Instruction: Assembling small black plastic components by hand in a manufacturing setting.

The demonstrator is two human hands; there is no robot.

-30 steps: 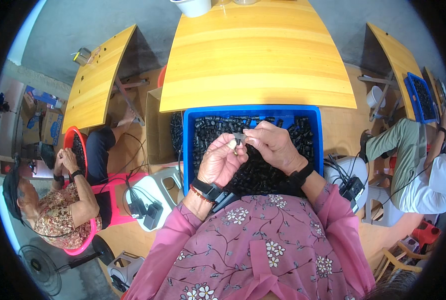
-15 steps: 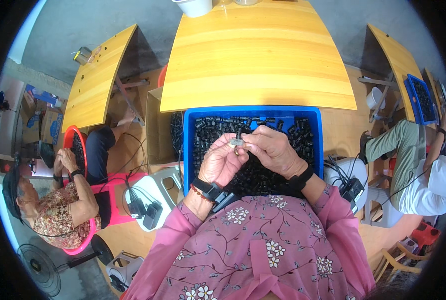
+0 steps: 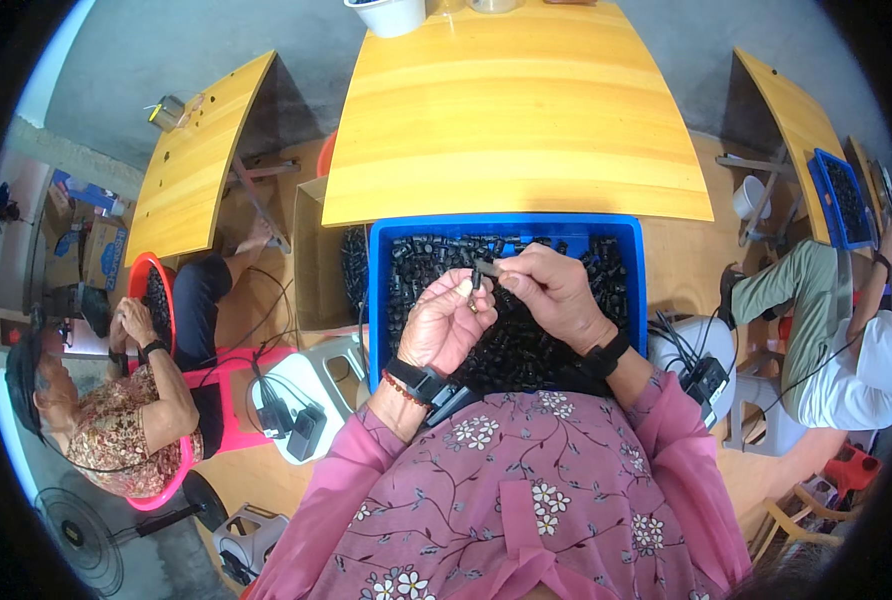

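Observation:
Over a blue plastic bin [image 3: 640, 300] full of small black plastic fittings [image 3: 421, 262], both my hands meet near its middle. My left hand [image 3: 441, 325] is closed, palm partly up, with a small black fitting [image 3: 477, 278] pinched upright between thumb and fingers. Between the thumb and forefinger of my right hand [image 3: 551, 295] is a thin, flat, greyish piece [image 3: 487, 267], perhaps a small blade. Its tip lies at or very near the fitting's upper end; I cannot tell if they touch. A small brassy bit shows below my left fingertips, too small to name.
A yellow wooden table [image 3: 516, 110] stands just beyond the bin, with a white tub [image 3: 391, 15] at its far edge. Stools with cables and black boxes flank me. People sit at left and right; a fan [image 3: 81, 540] stands lower left.
My right hand has lifted slightly, and the grey piece has gone from across my left fingertips to the fitting's upper end. My left hand stays nearly in place.

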